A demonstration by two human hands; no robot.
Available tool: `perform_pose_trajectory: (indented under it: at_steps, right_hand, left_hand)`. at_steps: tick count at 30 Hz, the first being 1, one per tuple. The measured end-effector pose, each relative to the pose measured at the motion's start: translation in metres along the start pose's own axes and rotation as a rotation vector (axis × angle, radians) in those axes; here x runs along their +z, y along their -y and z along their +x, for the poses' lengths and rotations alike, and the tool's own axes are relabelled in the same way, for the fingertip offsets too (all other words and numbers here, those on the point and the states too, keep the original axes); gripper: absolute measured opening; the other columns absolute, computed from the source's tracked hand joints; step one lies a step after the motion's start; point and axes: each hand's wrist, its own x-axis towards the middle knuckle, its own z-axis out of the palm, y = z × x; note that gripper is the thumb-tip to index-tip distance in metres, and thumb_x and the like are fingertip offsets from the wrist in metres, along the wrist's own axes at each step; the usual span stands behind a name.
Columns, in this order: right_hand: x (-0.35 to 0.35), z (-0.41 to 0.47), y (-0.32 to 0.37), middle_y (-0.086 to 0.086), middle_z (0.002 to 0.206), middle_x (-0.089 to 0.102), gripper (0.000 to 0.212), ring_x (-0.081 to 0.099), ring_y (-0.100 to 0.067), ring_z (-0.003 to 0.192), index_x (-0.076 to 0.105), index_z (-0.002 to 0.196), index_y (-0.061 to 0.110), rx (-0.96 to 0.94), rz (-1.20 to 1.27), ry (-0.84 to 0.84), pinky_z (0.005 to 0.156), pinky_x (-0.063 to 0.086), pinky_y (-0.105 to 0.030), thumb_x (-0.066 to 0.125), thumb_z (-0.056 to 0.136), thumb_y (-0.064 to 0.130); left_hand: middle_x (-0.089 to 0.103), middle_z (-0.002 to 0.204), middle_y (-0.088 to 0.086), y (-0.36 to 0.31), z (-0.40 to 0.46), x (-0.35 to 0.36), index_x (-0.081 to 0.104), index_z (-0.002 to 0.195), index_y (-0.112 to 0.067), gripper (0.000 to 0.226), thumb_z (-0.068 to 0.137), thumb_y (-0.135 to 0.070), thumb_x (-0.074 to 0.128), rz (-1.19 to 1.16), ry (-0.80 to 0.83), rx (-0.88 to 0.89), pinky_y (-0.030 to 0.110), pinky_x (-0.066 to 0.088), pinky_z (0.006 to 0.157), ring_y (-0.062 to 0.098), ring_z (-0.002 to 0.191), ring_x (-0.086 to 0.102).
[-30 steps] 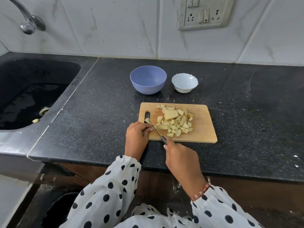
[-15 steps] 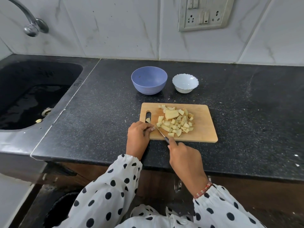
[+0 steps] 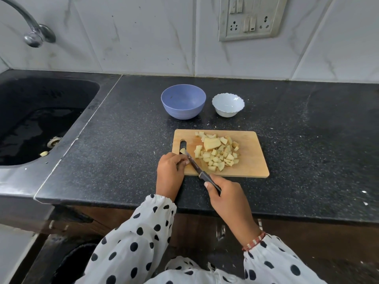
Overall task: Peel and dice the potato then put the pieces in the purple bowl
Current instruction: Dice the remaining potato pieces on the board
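the fingers of the left hand [image 3: 171,171] are curled down at the near left corner of the wooden cutting board [image 3: 252,167], their tips pressed against a small potato piece [image 3: 182,150] beside the board's handle slot; most of that piece is hidden, and whether it is pinched or only steadied cannot be told. the right hand [image 3: 225,193] is wrapped around the dark handle of a knife [image 3: 196,167], thumb laid along the handle, with the blade angled up and left so that its tip is met by the small piece just beside the left fingertips. a pile of diced potato [image 3: 218,155] is spread over the middle of the board, with one larger uncut chunk [image 3: 212,143] lying on its far side. the board is set on a black speckled counter [image 3: 307,140]. beyond the board, the purple bowl [image 3: 183,101] is placed upright with no potato seen inside it, and a smaller white scalloped bowl [image 3: 228,104] is set just to its right, apart from it. a dark sink [image 3: 41,119] is sunk into the counter at the left, under a metal tap [image 3: 32,31]. a switch plate [image 3: 251,17] is fixed to the tiled wall. white sleeves with black dots [image 3: 143,238] are worn on both arms.
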Motion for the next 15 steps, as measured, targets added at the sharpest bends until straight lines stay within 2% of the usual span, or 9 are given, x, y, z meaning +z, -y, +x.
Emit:
perform_pose_trajectory:
  at_steps: [5, 8, 10, 15]
  right_hand:
    - [0.005, -0.001, 0.002, -0.001, 0.074, 0.067, 0.033, 0.061, -0.018, 0.066, 0.058, 0.125, 0.017, -0.103, -0.19, -0.009, 0.05, 0.039, -0.025, 0.048, 0.096, 0.029]
    - [0.008, -0.002, 0.003, 0.003, 0.054, 0.06, 0.028, 0.054, -0.011, 0.044, 0.068, 0.108, 0.01, -0.151, -0.379, -0.022, 0.039, 0.019, -0.012, 0.07, 0.082, 0.021]
    - [0.012, -0.001, 0.004, 0.004, 0.045, 0.054, 0.03, 0.049, -0.009, 0.034, 0.071, 0.098, 0.01, -0.19, -0.469, -0.037, 0.035, 0.018, -0.013, 0.08, 0.071, 0.019]
    - [0.018, 0.0, 0.0, 0.003, 0.042, 0.05, 0.041, 0.043, -0.009, 0.028, 0.071, 0.098, 0.009, -0.19, -0.603, -0.017, 0.031, 0.018, -0.018, 0.086, 0.061, 0.019]
  left_hand:
    - [0.067, 0.078, 0.005, 0.001, 0.0, 0.0, 0.073, 0.082, -0.005, 0.007, 0.075, -0.005, 0.073, -0.018, 0.006, -0.04, 0.022, 0.04, 0.076, 0.018, 0.076, 0.055]
    - [0.067, 0.077, 0.005, 0.0, 0.001, 0.0, 0.073, 0.082, -0.006, 0.007, 0.075, -0.006, 0.073, -0.022, 0.004, -0.035, 0.016, 0.036, 0.073, 0.017, 0.075, 0.054]
    - [0.067, 0.075, 0.005, 0.001, 0.001, 0.0, 0.073, 0.08, -0.006, 0.007, 0.073, -0.003, 0.074, -0.016, 0.0, -0.011, 0.014, 0.035, 0.071, 0.016, 0.072, 0.054]
    - [0.066, 0.071, 0.006, 0.003, 0.001, 0.001, 0.072, 0.076, -0.005, 0.009, 0.07, 0.001, 0.074, -0.001, -0.006, 0.024, 0.013, 0.034, 0.069, 0.017, 0.068, 0.054]
